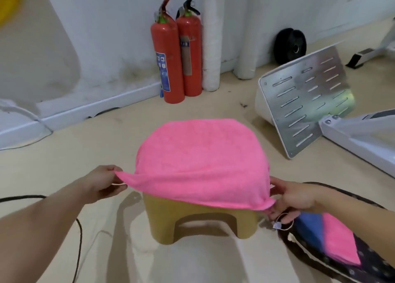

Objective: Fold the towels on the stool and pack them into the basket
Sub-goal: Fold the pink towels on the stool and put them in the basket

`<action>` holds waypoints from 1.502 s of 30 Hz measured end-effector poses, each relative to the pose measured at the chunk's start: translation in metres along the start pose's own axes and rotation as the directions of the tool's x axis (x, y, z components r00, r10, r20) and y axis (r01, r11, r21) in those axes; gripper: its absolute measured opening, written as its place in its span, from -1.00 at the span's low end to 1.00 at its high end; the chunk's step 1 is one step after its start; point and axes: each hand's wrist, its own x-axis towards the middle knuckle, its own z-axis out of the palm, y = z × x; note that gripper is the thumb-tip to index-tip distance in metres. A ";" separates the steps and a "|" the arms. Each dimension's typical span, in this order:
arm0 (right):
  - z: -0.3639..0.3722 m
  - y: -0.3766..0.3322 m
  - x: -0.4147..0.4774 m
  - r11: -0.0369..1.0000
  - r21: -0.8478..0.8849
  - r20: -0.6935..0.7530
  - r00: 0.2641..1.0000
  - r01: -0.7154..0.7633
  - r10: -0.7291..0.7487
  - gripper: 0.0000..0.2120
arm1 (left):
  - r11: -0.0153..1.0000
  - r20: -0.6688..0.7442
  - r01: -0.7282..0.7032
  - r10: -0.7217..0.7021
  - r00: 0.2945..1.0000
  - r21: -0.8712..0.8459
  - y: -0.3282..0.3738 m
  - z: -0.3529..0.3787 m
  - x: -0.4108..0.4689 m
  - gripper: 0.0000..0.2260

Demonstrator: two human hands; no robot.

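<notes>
Fingers [117, 189] of left hand [102, 182] are pinched on the near-left corner of the towel [201, 154]; right hand [299, 199] fingers are pinched on the near-right corner. Towel is spread over the stool [201, 218], its near edge held out between both hands. Basket [333, 185] is set on the floor [64, 154] just right of the stool; a blue towel [310, 229] and a folded pink towel [339, 244] are packed inside.

towel [201, 154] on stool [201, 222], basket [372, 267] right of stool, perhaps two folded towels [335, 240] inside
</notes>
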 end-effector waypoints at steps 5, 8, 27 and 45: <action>0.018 0.013 -0.015 0.986 0.161 -0.037 0.999 0.034 -0.029 -0.77 | 0.959 -0.091 -0.140 0.121 0.988 -0.246 0.033 -0.007 -0.034 -0.76; 0.010 0.005 -0.038 0.996 -0.074 -0.126 0.990 0.051 -0.060 -0.89 | 0.955 -0.107 -0.186 0.165 0.980 -0.232 0.046 -0.021 -0.053 -0.67; 0.029 -0.128 -0.128 0.651 -0.710 -0.426 0.573 0.268 -0.700 -0.72 | 0.757 0.160 -0.637 0.617 0.770 0.148 0.115 0.095 -0.165 -0.81; 0.077 -0.149 -0.130 0.626 0.009 -0.329 0.594 0.780 -0.734 -0.79 | 0.789 0.338 -0.471 0.602 0.724 -0.395 0.095 0.157 -0.202 -0.76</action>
